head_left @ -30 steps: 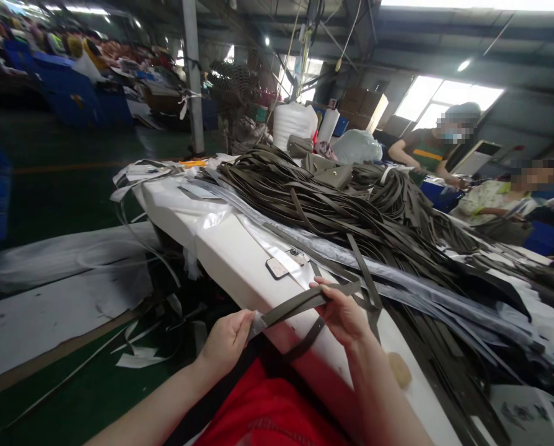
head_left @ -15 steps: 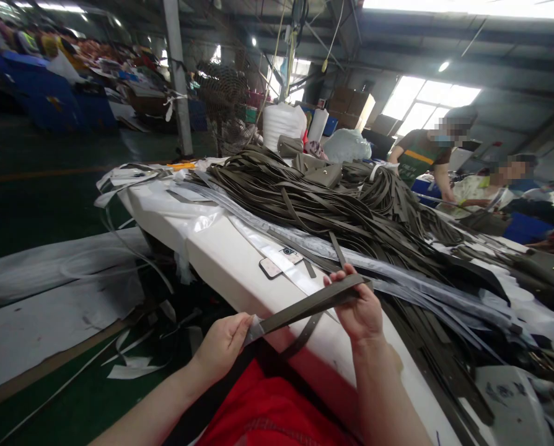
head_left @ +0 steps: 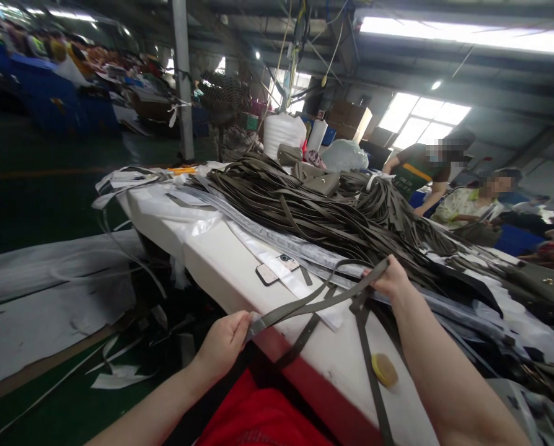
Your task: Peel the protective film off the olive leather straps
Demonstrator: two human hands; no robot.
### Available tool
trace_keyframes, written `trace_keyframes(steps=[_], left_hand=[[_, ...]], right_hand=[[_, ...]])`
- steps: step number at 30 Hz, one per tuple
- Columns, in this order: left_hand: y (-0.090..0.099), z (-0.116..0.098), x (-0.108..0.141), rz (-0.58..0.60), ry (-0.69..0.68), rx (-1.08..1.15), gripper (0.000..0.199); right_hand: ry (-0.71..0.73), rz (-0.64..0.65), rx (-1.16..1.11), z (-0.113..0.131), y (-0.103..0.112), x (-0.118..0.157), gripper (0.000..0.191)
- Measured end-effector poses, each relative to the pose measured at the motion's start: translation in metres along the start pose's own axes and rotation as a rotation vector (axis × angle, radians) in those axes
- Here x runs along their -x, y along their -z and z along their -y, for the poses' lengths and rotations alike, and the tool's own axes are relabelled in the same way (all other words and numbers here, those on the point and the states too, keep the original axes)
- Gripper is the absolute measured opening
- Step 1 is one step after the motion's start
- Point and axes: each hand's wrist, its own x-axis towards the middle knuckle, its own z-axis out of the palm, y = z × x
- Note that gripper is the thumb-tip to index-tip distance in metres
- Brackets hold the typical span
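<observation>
A dark olive strap [head_left: 316, 305] stretches between my two hands over the front edge of the white table. My left hand [head_left: 228, 341] pinches one end, where a piece of clear plastic or tape shows at the fingers. Farther right, my right hand [head_left: 389, 275] grips the strap near a bend, beside the big heap of similar straps [head_left: 277, 198]. One strand loops up loosely between the hands. More straps hang across the table edge below. A phone in a patterned case [head_left: 277, 269] lies on the table under a clear strip.
A round yellow roll [head_left: 385, 370] sits on the white table [head_left: 212, 248] near my right forearm. Long clear plastic strips [head_left: 258, 229] run beside the heap. Scraps [head_left: 121, 375] litter the green floor at left. Two co-workers [head_left: 414, 167] are at the far right.
My right hand has moved right and away, pulling along the strap. The strap's strands have separated into a loop. The yellow roll has come into view; my left hand has hardly moved.
</observation>
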Motion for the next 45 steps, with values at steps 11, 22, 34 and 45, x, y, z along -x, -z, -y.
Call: trace_keyframes(steps=[11,22,34,45], left_hand=[[0.005,-0.011,-0.004,-0.026,0.038,0.119,0.049],[0.004,-0.031,0.0,0.12,-0.023,0.186,0.056],[-0.009,-0.027,-0.01,0.143,-0.097,0.087,0.054],[-0.021,-0.058,-0.039,-0.012,-0.182,0.086,0.051]], right_hand=[[-0.411,0.961,0.282,-0.161,0.01,0.174,0.046],[0.076,0.777,0.024,-0.14,-0.046,0.182,0.038],[-0.092,0.714,-0.335,-0.075,-0.033,0.151,0.016],[0.061,0.88,0.293,-0.121,-0.047,0.203,0.043]])
